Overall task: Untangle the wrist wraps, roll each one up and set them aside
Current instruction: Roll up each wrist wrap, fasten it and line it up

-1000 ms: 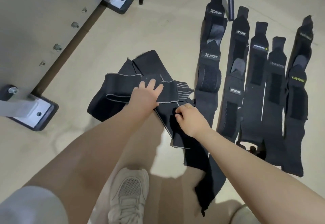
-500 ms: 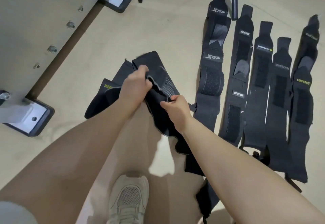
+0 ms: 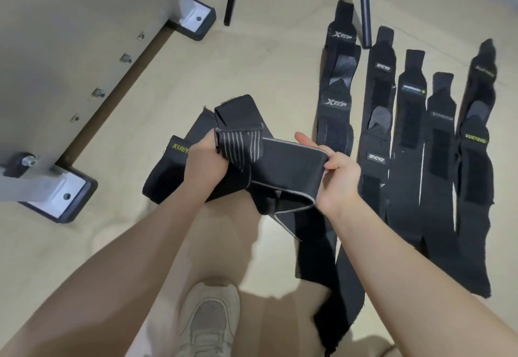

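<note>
Wrap (image 3: 288,160) between left hand (image 3: 203,157), right hand (image 3: 337,177); tail hidden behind forearm.

The beige floor (image 3: 252,57) carries five flattened wrist wraps (image 3: 412,143) side by side (all black).

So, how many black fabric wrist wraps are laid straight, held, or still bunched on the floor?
Black fabric wrist wraps laid straight in the row: 5
Grey-edged black wrap, held: 1
Yellow-labelled black wrap, bunched: 1
Total told apart: 7
</note>
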`<state>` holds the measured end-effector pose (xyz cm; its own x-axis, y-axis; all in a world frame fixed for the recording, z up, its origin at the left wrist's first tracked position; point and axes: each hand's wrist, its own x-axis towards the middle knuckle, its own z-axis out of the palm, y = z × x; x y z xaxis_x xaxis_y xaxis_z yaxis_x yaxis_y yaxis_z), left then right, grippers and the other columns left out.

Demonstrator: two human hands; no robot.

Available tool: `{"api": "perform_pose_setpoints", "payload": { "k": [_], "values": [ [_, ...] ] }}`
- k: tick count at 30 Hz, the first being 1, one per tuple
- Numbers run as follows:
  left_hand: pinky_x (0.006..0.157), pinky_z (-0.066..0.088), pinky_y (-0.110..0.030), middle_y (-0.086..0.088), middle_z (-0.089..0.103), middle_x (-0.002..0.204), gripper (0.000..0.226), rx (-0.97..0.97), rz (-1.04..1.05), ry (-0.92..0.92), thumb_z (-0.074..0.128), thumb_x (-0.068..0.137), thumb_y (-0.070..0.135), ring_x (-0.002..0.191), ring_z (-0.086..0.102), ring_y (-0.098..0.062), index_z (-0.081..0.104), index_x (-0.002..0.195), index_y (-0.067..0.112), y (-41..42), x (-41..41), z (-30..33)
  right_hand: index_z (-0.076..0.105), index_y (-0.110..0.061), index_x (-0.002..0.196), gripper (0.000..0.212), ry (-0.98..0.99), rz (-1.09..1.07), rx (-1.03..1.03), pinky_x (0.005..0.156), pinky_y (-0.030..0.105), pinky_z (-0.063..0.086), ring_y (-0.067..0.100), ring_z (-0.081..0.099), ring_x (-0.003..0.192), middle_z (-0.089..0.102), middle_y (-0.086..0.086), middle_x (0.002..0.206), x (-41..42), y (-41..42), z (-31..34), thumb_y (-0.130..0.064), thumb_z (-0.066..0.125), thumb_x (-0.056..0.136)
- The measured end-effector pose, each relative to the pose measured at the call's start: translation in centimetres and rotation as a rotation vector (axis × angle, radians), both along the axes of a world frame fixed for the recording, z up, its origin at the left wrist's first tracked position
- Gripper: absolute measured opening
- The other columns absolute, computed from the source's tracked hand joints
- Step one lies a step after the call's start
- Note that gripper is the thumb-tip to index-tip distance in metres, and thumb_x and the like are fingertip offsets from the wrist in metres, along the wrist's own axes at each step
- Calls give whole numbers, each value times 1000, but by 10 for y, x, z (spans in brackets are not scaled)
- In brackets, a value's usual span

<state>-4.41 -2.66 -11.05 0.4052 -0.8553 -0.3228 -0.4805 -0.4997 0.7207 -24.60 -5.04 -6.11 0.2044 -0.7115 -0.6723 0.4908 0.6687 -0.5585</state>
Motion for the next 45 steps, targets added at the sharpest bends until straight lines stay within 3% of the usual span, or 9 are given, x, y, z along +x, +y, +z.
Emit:
{"api": "perform_pose_setpoints", "payload": {
  "k": [4, 7, 16, 19, 23, 30, 35, 42, 45],
  "values": [
    [76, 42, -32, -15, 61, 98, 12, 366, -26, 208, 52, 91, 12, 93, 56, -26, 62, 90, 5, -5, -2, 7, 58, -7, 66, 20, -141, -171, 99, 83, 40, 48, 31, 65, 81, 69, 12, 83, -13, 3, 0, -17, 41, 66],
    [71, 45, -30, -6, 64, 79, 7, 251, 29, 193, 66, 82, 16, 80, 59, -23, 64, 78, 10, 7, 12, 7, 49, -9, 68, 10, -110, -165, 81, 86, 38, 43, 28, 56, 73, 56, 8, 68, -26, 2, -7, -17, 45, 69],
    [96, 38, -43, -18, 43, 138, 57, -77, -251, -486, 61, 79, 14, 120, 44, -38, 45, 134, 6, 24, -11, 4, 47, -11, 75, 9, -229, -216, 63, 100, 45, 43, 20, 49, 63, 51, 4, 68, -43, 1, -2, -20, 45, 73],
    [100, 39, -30, -2, 54, 131, 43, -118, -582, -76, 61, 87, 25, 120, 50, -19, 53, 128, 14, 27, -51, 24, 50, -10, 77, 14, -285, -139, 40, 99, 46, 44, 21, 55, 74, 51, 3, 75, -37, 2, 4, -22, 44, 79],
    [68, 37, -16, 17, 51, 58, 15, 167, -504, 591, 60, 90, 23, 59, 48, -2, 57, 81, 11, 24, -88, 42, 57, -8, 79, 17, -293, -106, 16, 99, 44, 44, 20, 59, 85, 58, 2, 80, -40, 2, 27, -21, 47, 80],
    [52, 36, -16, 12, 57, 61, 13, 30, -341, 755, 52, 95, 20, 50, 47, -4, 59, 89, 10, -1, -99, 89, 76, -6, 88, 44, 35, 4, 18, 91, 42, 48, 27, 70, 84, 72, 12, 97, -91, -10, 69, -29, 39, 97],
    [64, 51, -29, -8, 63, 83, 11, -62, -237, 1025, 48, 97, 15, 66, 60, -19, 55, 90, 13, -35, -146, 144, 59, -11, 113, 27, 236, 154, -40, 84, 38, 49, 27, 61, 85, 61, 14, 106, -147, -21, 105, -16, 42, 93],
    [80, 55, -26, -4, 73, 94, 19, -13, -301, 987, 41, 100, 11, 84, 69, -13, 59, 101, 5, -79, -208, 163, 72, -9, 88, 44, 180, 523, -212, 63, 24, 53, 17, 65, 68, 70, 5, 80, -245, 9, 133, -38, 83, 57],
    [86, 54, -32, -10, 71, 103, 24, 37, -295, 959, 44, 100, 12, 89, 68, -18, 56, 116, -2, -80, -236, 148, 67, -5, 101, 54, 279, 610, -274, 79, 24, 50, 18, 66, 90, 71, 6, 99, -273, 28, 102, -37, 82, 61]
  ]
}}
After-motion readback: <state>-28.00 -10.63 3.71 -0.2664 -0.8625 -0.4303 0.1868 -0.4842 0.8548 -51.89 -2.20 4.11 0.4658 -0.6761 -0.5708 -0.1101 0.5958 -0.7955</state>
